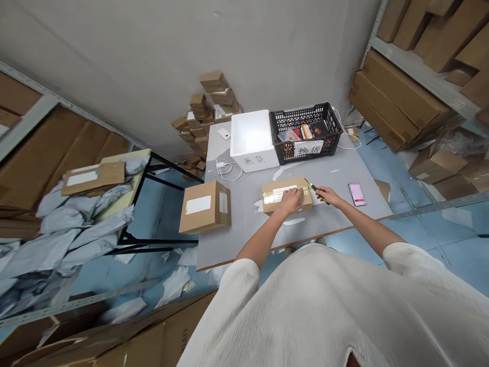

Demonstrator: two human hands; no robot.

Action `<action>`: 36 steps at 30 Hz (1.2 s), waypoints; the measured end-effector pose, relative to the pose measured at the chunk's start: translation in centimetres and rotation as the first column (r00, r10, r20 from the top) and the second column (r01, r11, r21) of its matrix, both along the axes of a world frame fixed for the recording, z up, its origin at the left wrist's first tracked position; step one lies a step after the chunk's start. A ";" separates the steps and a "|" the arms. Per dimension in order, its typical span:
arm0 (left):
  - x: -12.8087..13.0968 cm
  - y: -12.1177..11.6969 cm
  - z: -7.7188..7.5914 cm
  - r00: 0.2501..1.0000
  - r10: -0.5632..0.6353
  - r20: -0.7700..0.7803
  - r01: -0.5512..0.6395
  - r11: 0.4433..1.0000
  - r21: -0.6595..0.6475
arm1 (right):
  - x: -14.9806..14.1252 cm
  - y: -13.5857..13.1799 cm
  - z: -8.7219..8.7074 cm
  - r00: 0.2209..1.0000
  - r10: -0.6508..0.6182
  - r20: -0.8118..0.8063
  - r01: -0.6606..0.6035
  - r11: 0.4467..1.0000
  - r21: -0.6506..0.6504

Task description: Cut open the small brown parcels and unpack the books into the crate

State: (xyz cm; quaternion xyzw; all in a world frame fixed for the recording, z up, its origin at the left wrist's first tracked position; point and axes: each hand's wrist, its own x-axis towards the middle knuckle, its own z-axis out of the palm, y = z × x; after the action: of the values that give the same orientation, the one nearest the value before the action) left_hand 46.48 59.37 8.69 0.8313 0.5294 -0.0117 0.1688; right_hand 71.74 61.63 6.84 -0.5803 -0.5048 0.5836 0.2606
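Observation:
A small cardboard box (269, 205) with shiny clear tape and a white label lies on the grey table in front of me. My left hand (292, 200) rests on top of it, fingers lying over the tape and partly covering the label. My right hand (326, 196), just right of the box, is closed around a yellow and black utility knife (314, 187). The knife's tip points up and left, close to the box's far right corner; whether the blade touches the cardboard I cannot tell.
On the grey table (244, 239) stand a bigger labelled carton (200, 206), a white foam box (255, 160) and a black crate (280, 153) holding packets. A phone (357, 194) lies right, a white cable (229, 173) left. Shelves of cartons and grey parcel bags (80, 224) flank the table.

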 end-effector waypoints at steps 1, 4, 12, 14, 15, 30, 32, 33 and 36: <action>0.2 0.2 0.0 1.000 0.008 -0.012 -0.008 1.000 -0.011 | 0.5 0.1 0.1 1.000 0.006 0.024 -0.006 1.000 0.017; 0.6 0.8 0.1 0.998 0.034 -0.055 -0.037 0.998 -0.058 | 2.0 0.3 0.3 0.998 0.032 0.059 -0.035 0.998 0.051; 1.0 1.5 -0.1 0.990 0.021 -0.142 -0.030 0.998 -0.062 | 3.9 0.6 0.4 0.992 0.103 0.070 -0.108 0.992 0.067; 1.0 1.4 -0.2 0.990 0.024 -0.139 -0.032 0.998 -0.055 | 4.2 0.9 0.4 0.987 0.144 0.077 -0.150 0.985 0.082; 0.9 1.3 -0.2 0.990 0.025 -0.136 -0.033 0.998 -0.054 | 4.3 1.1 0.5 0.982 0.165 0.088 -0.173 0.981 0.090; 0.2 0.5 -0.2 0.995 0.038 -0.090 -0.041 0.999 -0.032 | 3.6 7.7 0.7 0.611 0.465 0.640 -0.668 0.737 0.102; 0.1 0.5 -0.3 0.996 0.040 -0.084 -0.042 0.999 -0.030 | 3.9 7.6 0.7 0.646 0.519 0.560 -0.655 0.753 0.057; 0.1 0.5 -0.4 0.996 0.039 -0.080 -0.042 0.999 -0.029 | 4.2 7.5 0.7 0.664 0.543 0.515 -0.650 0.759 0.038; 0.0 0.4 -0.6 0.997 0.038 -0.066 -0.040 0.999 -0.022 | 5.5 6.8 0.7 0.706 0.571 0.418 -0.627 0.779 -0.006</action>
State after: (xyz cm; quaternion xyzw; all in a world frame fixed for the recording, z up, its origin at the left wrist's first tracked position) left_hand 46.44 59.78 8.13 0.8180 0.5506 -0.0419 0.1612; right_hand 77.24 68.46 7.54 -0.4709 -0.7464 0.4701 -0.0123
